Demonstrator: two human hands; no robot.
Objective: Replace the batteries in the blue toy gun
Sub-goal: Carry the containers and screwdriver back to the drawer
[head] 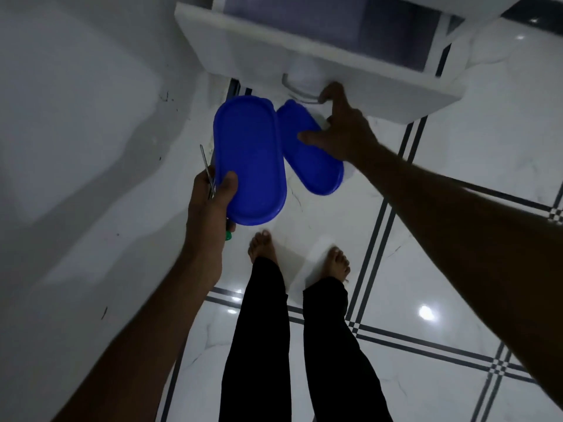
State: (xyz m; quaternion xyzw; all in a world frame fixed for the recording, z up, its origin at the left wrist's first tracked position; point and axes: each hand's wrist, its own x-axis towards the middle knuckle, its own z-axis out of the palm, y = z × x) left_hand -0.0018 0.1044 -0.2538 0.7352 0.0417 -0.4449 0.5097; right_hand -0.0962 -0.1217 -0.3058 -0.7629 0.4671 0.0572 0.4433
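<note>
i see no blue toy gun anywhere in view, so i cannot give its heading or long axis. my left hand (210, 202) grips a blue oval lid (249, 159) and a screwdriver (208, 172) together, thumb on top of the lid. its long axis runs away from me, and the metal shaft points the same way, along the lid's left edge. my right hand (341, 129) holds a second blue lid (307, 156) under the thumb while its fingers curl on the drawer handle (300, 91). the risk, i judge, is overloaded hands: moving the white drawer (274, 56) could shake a lid or the screwdriver loose onto the tiled floor (426, 269) near my bare feet (263, 245).
</note>
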